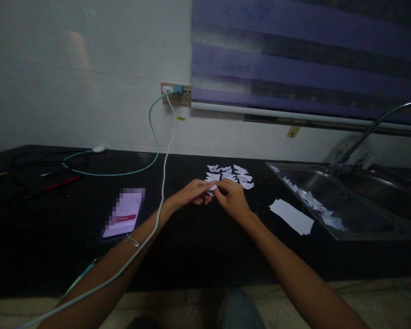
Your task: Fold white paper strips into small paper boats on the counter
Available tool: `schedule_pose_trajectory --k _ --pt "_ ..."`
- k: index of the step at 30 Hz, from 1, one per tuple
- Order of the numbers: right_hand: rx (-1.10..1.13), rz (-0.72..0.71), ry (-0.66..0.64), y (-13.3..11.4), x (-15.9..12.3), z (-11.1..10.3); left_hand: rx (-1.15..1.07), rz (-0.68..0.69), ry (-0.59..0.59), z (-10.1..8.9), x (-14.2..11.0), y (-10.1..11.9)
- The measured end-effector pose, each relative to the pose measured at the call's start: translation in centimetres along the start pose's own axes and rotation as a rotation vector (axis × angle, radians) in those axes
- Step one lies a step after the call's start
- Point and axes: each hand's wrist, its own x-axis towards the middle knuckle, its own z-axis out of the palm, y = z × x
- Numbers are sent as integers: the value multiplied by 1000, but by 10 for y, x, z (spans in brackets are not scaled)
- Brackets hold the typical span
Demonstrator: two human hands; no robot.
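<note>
Between my two hands is a small piece of folded white paper (211,189), partly covered by the fingers. My left hand (196,192) pinches it from the left with thumb and fingers. From the right, my right hand (232,195) closes on its other side. Just behind the hands, several small folded paper boats (240,170) lie in rows on the black counter. A stack of white paper slips (292,216) rests to the right of my right hand. The exact shape of the held paper is hidden.
A phone (125,214) with a lit screen lies left of my left forearm. A white cable (164,173) runs from the wall socket (174,93) across that forearm. At right is a metal sink (349,201) with paper pieces (311,201) along its edge. A red pen-like object (62,183) lies far left.
</note>
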Motion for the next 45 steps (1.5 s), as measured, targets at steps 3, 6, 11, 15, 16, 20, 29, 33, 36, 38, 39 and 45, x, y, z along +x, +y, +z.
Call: schedule_pose_trajectory --k 3,6,11,15,16,20,29,33,36,38,39,45 --pt "138 49 -19 3 2 -4 -54 -12 5 -2 -5 5" --pt "328 138 -70 8 2 -10 -76 -19 19 -3 -10 11" --pt "521 182 -146 12 2 -17 -41 -14 -11 -4 -13 16" --pt "477 121 -215 10 2 -17 -13 22 -35 -3 -6 10" --pt "470 116 -218 10 3 -17 -16 27 -23 -3 -4 9" --pt "480 123 -193 12 3 -16 -52 17 15 -3 -3 5" --pt "359 17 -203 14 1 -14 -35 -10 13 -8 -5 4" --pt "269 -82 -136 13 1 -12 21 36 -12 -6 -3 5" --pt "217 -149 -54 13 1 -9 26 88 -19 -4 -3 3" --pt "200 -170 -10 12 1 -8 36 116 -24 -1 -4 2" --pt "193 -170 1 12 1 -8 51 125 -33 1 -5 1" --pt "158 -155 -39 9 3 -12 199 142 -1 9 -3 4"
